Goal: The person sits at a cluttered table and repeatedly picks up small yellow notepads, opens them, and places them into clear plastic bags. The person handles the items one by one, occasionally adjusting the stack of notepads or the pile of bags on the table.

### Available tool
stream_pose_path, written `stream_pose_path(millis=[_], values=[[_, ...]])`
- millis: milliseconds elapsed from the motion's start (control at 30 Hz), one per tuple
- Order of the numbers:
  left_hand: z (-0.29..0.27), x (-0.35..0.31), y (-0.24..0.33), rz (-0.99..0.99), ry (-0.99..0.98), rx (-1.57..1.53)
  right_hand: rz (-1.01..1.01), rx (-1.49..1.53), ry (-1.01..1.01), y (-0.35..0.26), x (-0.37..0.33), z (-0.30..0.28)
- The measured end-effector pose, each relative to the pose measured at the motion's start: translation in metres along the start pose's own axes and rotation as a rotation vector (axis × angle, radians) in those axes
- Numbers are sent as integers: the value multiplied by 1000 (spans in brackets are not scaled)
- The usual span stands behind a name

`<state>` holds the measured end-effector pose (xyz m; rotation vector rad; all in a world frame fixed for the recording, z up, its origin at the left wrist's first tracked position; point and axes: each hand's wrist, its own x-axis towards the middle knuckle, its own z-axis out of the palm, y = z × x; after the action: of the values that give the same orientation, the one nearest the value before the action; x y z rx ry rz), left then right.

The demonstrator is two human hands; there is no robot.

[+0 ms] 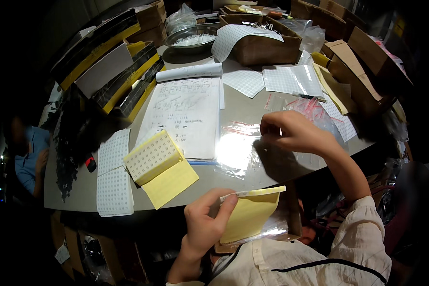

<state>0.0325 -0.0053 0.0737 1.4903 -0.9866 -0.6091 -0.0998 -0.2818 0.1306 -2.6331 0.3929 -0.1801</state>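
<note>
My left hand (pixel 207 217) grips a yellow label sheet (pixel 249 218) by its upper edge, thumb on top, near the table's front edge. A white strip runs along that edge. Above clear zip bags (pixel 234 152) with red seal lines, my right hand (pixel 295 132) is held with the fingers curled toward the thumb; whatever is between the fingertips is too small to make out. The bags lie flat on the table and shine under the light. To the left, a folded yellow label sheet (pixel 155 157) with rows of small printed squares overlaps the corner of a handwritten notepad (pixel 183 112).
White label sheets (pixel 114 176) lie at the left beside a small red-and-black object (pixel 90 164). At the back stand a metal bowl (pixel 191 40) of small clear pieces and a brown box (pixel 267 47). A pen (pixel 309 97) lies at right. A person (pixel 32 157) is at far left.
</note>
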Motion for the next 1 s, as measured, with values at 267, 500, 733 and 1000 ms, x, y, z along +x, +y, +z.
stream_pose_path(millis=[267, 500, 733, 1000], values=[[-2, -2, -6, -25, 14, -33, 288, -227, -143, 18, -18, -15], [1, 1, -7, -5, 2, -22, 251, -215, -82, 12, -9, -21], [2, 3, -11, 107, -43, -14, -21, 67, -20, 2, 16, 16], [3, -1, 1, -3, -7, 2, 58, -553, 241, 13, 7, 33]])
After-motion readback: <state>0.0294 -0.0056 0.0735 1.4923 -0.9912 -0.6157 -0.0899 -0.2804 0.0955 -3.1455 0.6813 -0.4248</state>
